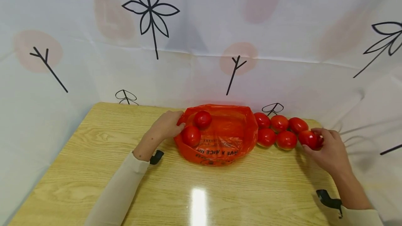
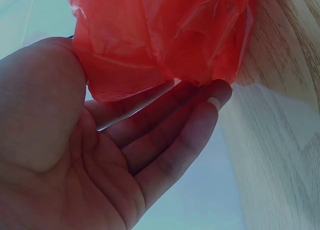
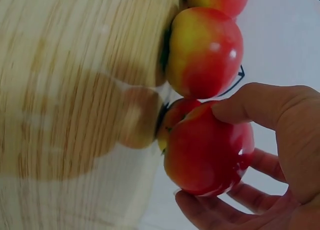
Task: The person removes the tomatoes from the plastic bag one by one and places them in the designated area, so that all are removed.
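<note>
A red plastic bag (image 1: 220,149) lies on the table with its mouth spread wide and two red tomatoes (image 1: 202,119) inside at its left. My left hand (image 1: 166,125) holds the bag's left rim, thumb on the inner side. In the left wrist view, thin red plastic (image 2: 150,40) runs between the thumb and the fingers (image 2: 175,150). At the right end of the tomato group, my right hand (image 1: 329,151) grips a tomato (image 3: 207,150) between thumb and fingertips. Another tomato (image 3: 177,115) is partly hidden behind it.
Several more tomatoes (image 1: 286,140) sit in two rows right of the bag, close against its right side. The wooden table (image 1: 163,194) ends at a white patterned cloth (image 1: 201,76) behind and at both sides. Black straps (image 1: 328,198) hang at the wrists.
</note>
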The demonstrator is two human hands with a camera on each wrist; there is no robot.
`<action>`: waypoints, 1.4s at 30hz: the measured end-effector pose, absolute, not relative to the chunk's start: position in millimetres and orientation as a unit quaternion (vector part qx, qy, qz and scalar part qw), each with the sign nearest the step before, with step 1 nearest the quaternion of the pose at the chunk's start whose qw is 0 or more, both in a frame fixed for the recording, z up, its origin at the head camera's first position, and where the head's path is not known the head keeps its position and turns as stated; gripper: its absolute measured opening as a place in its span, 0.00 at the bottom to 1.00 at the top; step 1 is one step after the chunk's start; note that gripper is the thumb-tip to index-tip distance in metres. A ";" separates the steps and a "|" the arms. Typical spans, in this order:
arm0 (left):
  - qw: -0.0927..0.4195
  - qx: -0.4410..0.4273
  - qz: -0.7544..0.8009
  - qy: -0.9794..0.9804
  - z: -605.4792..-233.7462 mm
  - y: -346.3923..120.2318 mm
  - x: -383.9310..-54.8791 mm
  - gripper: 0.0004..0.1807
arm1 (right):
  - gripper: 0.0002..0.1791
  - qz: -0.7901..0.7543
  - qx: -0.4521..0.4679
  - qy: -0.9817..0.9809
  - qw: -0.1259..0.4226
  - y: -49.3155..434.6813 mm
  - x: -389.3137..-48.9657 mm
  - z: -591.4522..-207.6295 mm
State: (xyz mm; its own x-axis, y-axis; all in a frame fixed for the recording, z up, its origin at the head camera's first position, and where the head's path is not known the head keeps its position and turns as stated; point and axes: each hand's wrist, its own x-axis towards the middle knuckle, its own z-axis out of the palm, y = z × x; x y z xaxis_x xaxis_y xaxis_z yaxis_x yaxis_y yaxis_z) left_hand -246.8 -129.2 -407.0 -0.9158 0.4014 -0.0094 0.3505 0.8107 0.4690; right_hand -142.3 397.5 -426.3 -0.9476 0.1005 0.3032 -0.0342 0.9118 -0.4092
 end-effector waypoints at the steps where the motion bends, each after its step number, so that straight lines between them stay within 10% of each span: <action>1: 0.054 0.197 0.235 0.950 -407.0 -129.4 -246.8 0.10 | 0.35 0.210 -0.015 -0.965 0.158 397.7 -142.4 -426.8; 42: 0.062 0.198 0.241 0.948 -407.0 -129.0 -246.5 0.09 | 0.37 0.198 -0.013 -0.973 0.114 401.6 -145.1 -436.7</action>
State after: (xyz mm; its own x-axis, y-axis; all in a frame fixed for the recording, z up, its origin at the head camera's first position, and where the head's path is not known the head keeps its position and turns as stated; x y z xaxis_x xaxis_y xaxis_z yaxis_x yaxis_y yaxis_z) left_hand -246.5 -129.0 -407.0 -0.9142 0.4047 -0.0217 0.3451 0.8054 0.4818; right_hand -145.1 401.6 -436.7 -0.9735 0.0710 0.2175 -0.0194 0.9216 -0.3877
